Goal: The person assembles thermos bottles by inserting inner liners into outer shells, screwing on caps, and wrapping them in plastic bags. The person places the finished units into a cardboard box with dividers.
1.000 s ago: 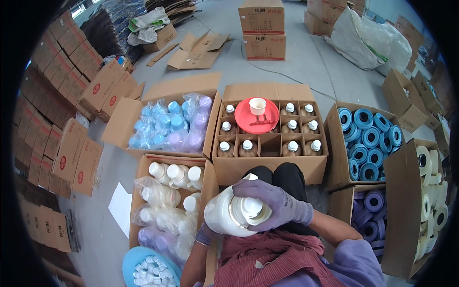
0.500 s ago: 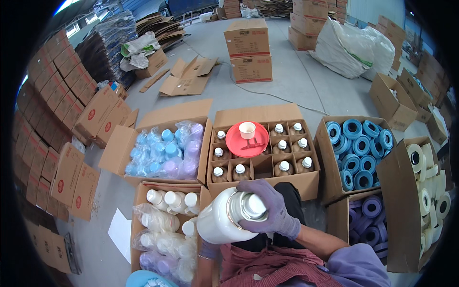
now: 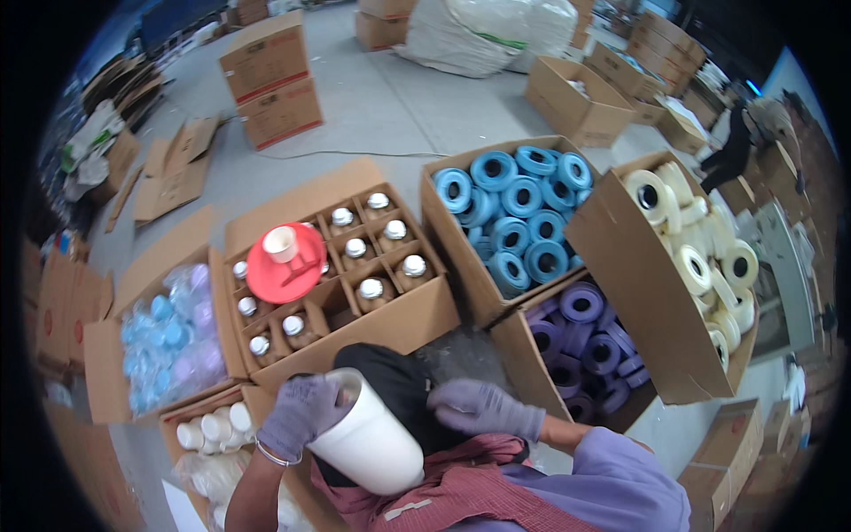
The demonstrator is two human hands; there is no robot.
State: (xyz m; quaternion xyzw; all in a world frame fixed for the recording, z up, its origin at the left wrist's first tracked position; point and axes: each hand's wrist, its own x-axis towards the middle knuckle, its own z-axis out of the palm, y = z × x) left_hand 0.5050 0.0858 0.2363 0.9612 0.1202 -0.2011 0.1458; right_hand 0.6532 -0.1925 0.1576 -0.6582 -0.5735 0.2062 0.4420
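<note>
My left hand (image 3: 306, 410), in a purple-grey glove, grips a white thermos flask (image 3: 377, 443) by its upper end. The flask lies tilted over my lap, its plain rounded end toward the lower right. My gloved right hand (image 3: 483, 408) is off the flask, over my dark trouser leg, holding nothing I can see; its fingers point left, somewhat apart. In front, a divided carton (image 3: 381, 321) holds several bottles with silvery tops (image 3: 372, 289). On that carton rests a red round tray (image 3: 270, 277) bearing a small pale cup (image 3: 281, 244).
Cartons with blue rings (image 3: 510, 238), purple rings (image 3: 581, 301) and cream rings (image 3: 694, 269) stand to the right. Leftward are bagged blue and lilac cups (image 3: 173, 332) and white lidded pieces (image 3: 213, 430). Stacked cartons (image 3: 277, 106) and a white sack (image 3: 461, 35) stand farther off.
The view has swung right. My right hand has let go of the flask's neck and moved right. The flask has turned, its neck no longer showing, and my left hand now grips its upper end.
</note>
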